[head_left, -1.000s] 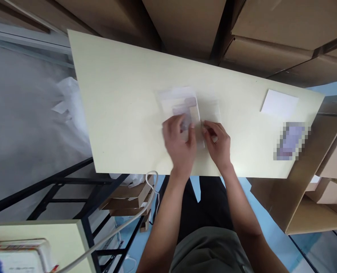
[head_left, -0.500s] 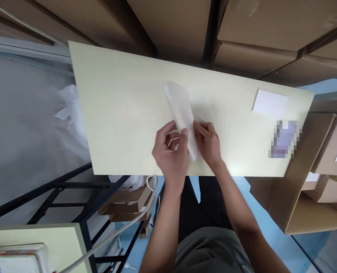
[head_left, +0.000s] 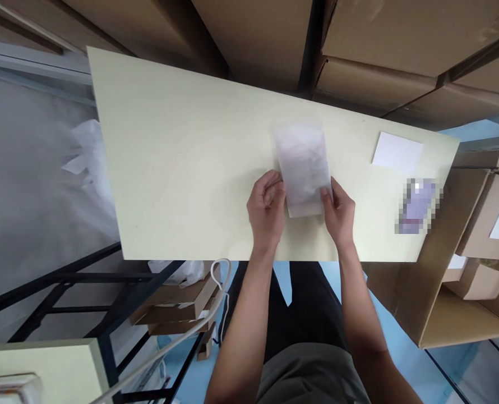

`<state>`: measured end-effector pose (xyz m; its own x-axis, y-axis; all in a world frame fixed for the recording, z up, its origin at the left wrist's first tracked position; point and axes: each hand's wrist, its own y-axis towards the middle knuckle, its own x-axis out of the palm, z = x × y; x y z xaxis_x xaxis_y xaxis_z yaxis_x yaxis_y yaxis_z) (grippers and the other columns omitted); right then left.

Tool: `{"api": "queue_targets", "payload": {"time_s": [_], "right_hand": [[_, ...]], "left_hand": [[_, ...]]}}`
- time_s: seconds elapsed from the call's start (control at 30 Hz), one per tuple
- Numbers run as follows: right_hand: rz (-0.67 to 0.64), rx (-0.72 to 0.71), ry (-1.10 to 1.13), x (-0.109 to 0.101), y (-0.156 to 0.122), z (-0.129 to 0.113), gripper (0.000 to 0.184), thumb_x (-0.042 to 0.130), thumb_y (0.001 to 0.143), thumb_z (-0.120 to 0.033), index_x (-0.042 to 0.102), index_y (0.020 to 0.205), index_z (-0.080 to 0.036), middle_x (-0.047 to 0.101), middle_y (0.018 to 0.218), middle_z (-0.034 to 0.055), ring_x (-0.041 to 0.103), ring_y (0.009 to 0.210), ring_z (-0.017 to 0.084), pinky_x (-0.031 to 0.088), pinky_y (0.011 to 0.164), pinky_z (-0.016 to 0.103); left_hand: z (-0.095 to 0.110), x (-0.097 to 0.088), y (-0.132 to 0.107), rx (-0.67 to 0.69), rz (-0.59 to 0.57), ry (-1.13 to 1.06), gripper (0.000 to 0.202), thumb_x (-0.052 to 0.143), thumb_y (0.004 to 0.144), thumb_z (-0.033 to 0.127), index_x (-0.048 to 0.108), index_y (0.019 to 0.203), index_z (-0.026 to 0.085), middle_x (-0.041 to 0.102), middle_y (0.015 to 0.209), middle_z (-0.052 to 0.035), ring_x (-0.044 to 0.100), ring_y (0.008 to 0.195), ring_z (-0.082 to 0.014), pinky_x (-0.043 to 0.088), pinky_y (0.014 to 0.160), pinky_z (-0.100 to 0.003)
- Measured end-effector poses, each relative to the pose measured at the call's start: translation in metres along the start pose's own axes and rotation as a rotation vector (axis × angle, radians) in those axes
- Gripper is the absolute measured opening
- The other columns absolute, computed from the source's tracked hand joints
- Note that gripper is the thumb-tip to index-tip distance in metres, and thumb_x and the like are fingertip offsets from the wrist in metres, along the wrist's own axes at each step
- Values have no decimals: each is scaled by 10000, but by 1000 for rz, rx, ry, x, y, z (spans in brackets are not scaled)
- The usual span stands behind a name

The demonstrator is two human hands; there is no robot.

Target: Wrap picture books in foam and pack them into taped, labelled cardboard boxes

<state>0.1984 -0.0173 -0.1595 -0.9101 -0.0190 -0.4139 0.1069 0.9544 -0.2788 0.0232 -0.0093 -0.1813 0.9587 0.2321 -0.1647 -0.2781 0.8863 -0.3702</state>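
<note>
A flat, whitish, translucent pouch is held up over the pale table, its broad face toward me and slightly blurred at the top. At its lower left edge, my left hand is closed in a pinch with curled fingers. My right hand grips the right edge, thumb on the near face and fingers behind. Whether anything is inside the pouch, I cannot tell.
A white card and a pixelated purple item lie at the table's right end. An open carton with smaller boxes stands to the right. Large cardboard boxes line the back. A white cable hangs at lower left.
The pouch has turned from a narrow, slanted view to face me broadly. Both hands have moved right with it, and my right thumb now lies on its front.
</note>
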Motion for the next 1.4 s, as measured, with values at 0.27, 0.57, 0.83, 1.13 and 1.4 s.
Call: {"api": "queue_targets", "payload": {"time_s": [0.27,0.57,0.83,1.13,1.4], "right_hand": [[-2,115,235,71,-19,-24,313,682,1081,-497,699,1274,-251,791,1080,59,754,954,220,665,845,388],[-135,-71,131,183,2,-57,393,499,1161,-390,459,1533,-271,723,1406,147,752,1163,243,673,890,389],[-106,-170,-35,253,10,-97,614,333,1226,-420,144,1798,-303,578,1656,207,702,1417,290,673,1087,481],[161,-117,-242,306,14,-88,728,321,1225,-452,46,1886,-322,465,1740,252,520,1649,392,574,1248,689],[150,-217,-405,303,17,-88,570,335,1218,-448,476,1751,-303,430,1834,155,277,1800,342,343,1409,782]], "left_hand": [[13,-46,16,-46,63,-115,508,718,1066,624,758,1453,298,805,1451,-93,757,1403,-319,669,1145,-485],[8,-134,45,-18,239,40,549,700,1085,534,534,1561,316,833,1302,-90,822,1184,-274,714,951,-449],[9,-205,98,65,163,99,433,658,1105,486,560,1526,459,818,1260,-42,820,1207,-297,702,1003,-531],[-6,-202,128,230,193,438,520,619,1110,476,663,1562,221,653,1479,-206,608,1460,-383,470,1271,-602],[-16,-196,128,240,248,394,438,544,1150,536,772,1395,253,711,1453,-175,645,1367,-337,462,1226,-528]]}}
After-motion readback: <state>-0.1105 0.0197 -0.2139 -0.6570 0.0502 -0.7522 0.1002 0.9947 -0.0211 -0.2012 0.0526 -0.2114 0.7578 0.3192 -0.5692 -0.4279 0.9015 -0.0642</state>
